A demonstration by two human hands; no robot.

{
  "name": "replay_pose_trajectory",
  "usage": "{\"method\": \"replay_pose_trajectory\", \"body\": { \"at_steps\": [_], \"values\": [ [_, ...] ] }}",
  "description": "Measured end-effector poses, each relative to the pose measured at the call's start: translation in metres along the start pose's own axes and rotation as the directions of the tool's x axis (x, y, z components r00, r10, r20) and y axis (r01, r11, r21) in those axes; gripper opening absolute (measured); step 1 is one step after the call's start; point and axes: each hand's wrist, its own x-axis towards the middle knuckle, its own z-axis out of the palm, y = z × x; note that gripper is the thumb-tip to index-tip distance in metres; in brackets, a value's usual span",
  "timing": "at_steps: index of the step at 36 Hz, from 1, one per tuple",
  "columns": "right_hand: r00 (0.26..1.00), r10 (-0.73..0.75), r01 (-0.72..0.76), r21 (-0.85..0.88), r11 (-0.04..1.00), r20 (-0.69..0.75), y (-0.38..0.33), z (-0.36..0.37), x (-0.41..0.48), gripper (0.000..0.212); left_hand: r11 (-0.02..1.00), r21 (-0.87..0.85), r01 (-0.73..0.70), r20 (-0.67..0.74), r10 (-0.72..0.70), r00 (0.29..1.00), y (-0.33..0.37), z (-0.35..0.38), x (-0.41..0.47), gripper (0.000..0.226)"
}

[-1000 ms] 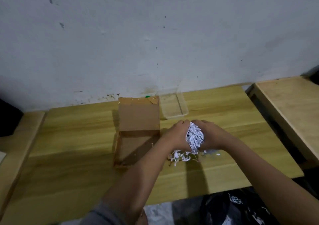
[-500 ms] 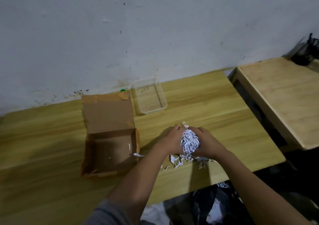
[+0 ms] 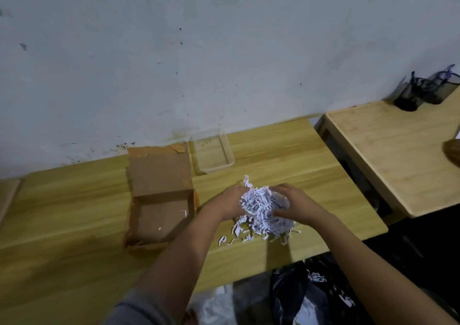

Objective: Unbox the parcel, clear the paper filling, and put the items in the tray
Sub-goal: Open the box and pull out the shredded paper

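A brown cardboard box [image 3: 159, 221] lies open on the wooden table [image 3: 74, 212], lid leaning back toward the wall; only a few white scraps show inside. Behind it to the right stands a clear plastic tray [image 3: 211, 154], nothing visible in it. Right of the box, my left hand [image 3: 230, 201] and my right hand [image 3: 296, 204] press from both sides on a clump of shredded white paper [image 3: 263, 210], held just above the table. Loose shreds [image 3: 239, 235] lie scattered beneath it near the front edge. No packed items are visible.
A second wooden table [image 3: 398, 155] stands to the right across a gap, with dark pen holders [image 3: 420, 90] at its back. Below the front edge sits a black bag [image 3: 306, 297] with paper shreds in it. A white wall lies behind.
The view has swung left and tilted, so the box and tray sit further left. Both hands keep squeezing the paper clump, which looks looser and slightly higher; more shreds lie below it.
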Motion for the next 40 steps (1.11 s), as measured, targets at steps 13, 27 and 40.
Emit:
{"method": "replay_pose_trajectory", "body": {
  "at_steps": [13, 27, 40],
  "values": [
    [0.973, -0.208, 0.225, 0.201, 0.953, -0.104, -0.129, 0.051, 0.028, 0.031, 0.938, -0.331, 0.1, -0.523, -0.271, 0.808, -0.079, -0.057, -0.104, 0.024],
    [0.991, 0.124, -0.127, 0.074, 0.989, 0.039, -0.203, 0.174, 0.08, 0.054, 0.613, -0.774, 0.159, -0.433, -0.695, 0.574, -0.191, -0.021, -0.117, 0.038],
    [0.987, -0.066, 0.061, 0.036, 0.997, 0.148, -0.225, 0.189, 0.096, 0.03, 0.45, -0.89, 0.07, -0.315, -0.719, 0.62, -0.205, -0.012, -0.106, 0.036]
  ]
}}
